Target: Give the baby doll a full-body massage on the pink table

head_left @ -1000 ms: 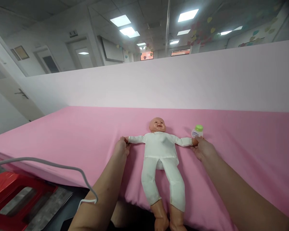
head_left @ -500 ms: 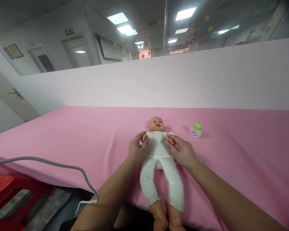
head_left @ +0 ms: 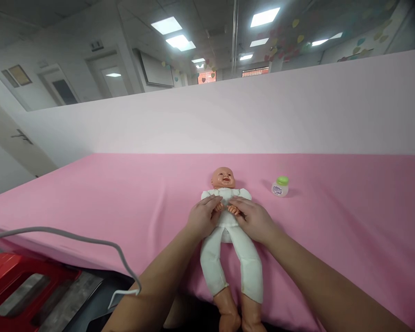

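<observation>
A baby doll (head_left: 226, 235) in white cloth lies face up on the pink sheet, its head away from me and its feet at the near edge. My left hand (head_left: 204, 216) is closed round the doll's arm on the left, and small doll fingers show beside my thumb. Round the other arm, my right hand (head_left: 254, 219) is closed the same way. Both doll hands rest close together over the chest. How far my thumbs reach under the arms is hidden. To the right of the doll's head stands a small clear jar (head_left: 280, 186) with a green lid.
The pink sheet (head_left: 124, 198) covers a wide table against a low white wall (head_left: 228, 120) with glass above. A grey cable (head_left: 72, 236) crosses the lower left, near my left forearm. A red plastic stool (head_left: 17, 281) stands below the table edge.
Both my hands have moved inward, bringing the doll's hands from its sides to the middle of its chest. The jar stays in place.
</observation>
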Motion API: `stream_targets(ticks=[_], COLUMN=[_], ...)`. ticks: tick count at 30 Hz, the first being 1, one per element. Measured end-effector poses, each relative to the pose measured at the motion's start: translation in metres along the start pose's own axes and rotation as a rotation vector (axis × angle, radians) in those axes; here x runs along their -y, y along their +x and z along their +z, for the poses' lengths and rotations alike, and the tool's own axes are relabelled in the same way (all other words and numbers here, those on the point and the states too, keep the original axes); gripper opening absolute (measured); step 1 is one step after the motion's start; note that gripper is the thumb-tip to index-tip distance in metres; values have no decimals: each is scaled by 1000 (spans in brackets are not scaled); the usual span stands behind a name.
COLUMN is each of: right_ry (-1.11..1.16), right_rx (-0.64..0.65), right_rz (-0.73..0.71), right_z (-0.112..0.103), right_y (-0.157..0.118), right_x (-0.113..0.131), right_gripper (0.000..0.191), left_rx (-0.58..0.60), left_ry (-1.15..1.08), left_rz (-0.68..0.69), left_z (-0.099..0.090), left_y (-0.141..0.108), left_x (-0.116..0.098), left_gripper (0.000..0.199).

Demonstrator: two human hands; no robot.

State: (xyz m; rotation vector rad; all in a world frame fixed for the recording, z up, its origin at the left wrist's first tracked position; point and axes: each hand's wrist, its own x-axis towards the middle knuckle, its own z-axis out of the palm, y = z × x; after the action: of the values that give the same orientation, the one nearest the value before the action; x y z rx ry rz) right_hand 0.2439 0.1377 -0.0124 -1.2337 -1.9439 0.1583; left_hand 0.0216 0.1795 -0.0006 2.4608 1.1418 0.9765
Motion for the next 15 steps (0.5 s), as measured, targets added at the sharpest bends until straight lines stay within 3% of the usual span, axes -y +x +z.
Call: stream_targets(ticks=[4, 9, 12, 15], right_ry=[182, 402, 695, 802], right_rx=[-220, -546, -697, -732], right_rz=[285, 626, 801, 961], right_z=[-17, -33, -30, -23], right_y=[2, 3, 2, 0], right_x=[-14, -53, -81, -106], right_gripper=[35, 39, 34, 25], left_rx=[-244, -613, -730, -792], left_ry=[-280, -753, -932, -1002], left_rz=[-244, -489, -708, -956], left_z=[-5, -15, -20, -22], left_y=[3, 11, 14, 14], left_x=[14, 50, 71, 88], left_gripper=[37, 25, 14, 6])
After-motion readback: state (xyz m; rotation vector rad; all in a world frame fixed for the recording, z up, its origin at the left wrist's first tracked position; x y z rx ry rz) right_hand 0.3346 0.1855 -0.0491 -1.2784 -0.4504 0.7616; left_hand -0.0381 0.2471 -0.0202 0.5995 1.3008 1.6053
